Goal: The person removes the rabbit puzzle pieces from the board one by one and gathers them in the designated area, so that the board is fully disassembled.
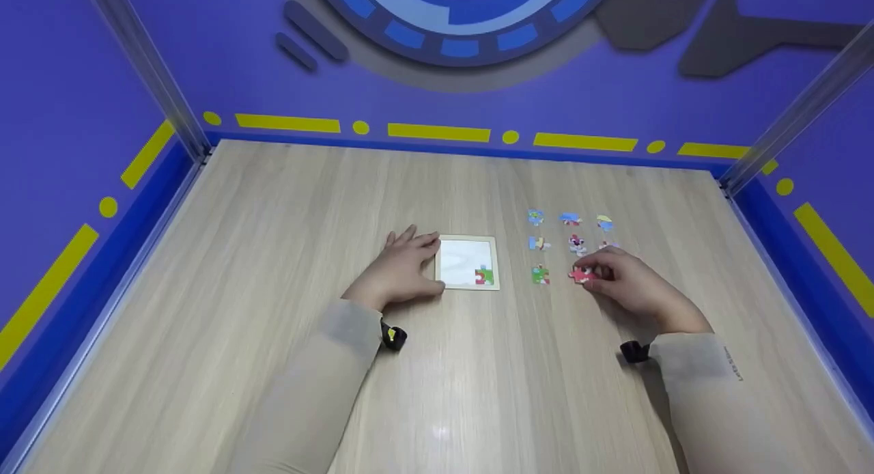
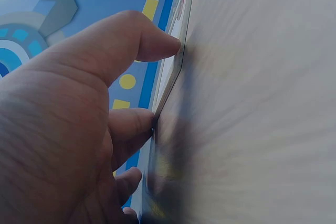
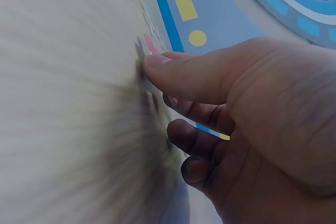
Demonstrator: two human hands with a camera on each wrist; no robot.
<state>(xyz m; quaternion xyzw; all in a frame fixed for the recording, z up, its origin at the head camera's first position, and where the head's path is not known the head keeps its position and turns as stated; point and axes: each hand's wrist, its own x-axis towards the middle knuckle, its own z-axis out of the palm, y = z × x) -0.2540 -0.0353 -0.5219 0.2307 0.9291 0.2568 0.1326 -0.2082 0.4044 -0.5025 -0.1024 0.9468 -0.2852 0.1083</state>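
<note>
A shallow square puzzle tray (image 1: 466, 287) with a pale wooden rim and white base lies mid-table. In its lower right corner sits one green and red jigsaw piece (image 1: 484, 276). My left hand (image 1: 396, 269) rests along the tray's left side, the thumb touching the rim near the lower corner and the forefinger near the upper one. Right of the tray, my right hand (image 1: 631, 284) pinches a red jigsaw piece (image 1: 580, 274) between thumb and forefinger, low over the table. The right wrist view shows only a pink sliver of it (image 3: 152, 45) beyond the thumb.
Several loose jigsaw pieces lie in rows right of the tray, among them a green one (image 1: 541, 274), a blue one (image 1: 536, 217) and one with a figure (image 1: 577, 244). Blue panels (image 1: 437, 105) with yellow marks enclose the wooden table (image 1: 437, 378) behind and at both sides.
</note>
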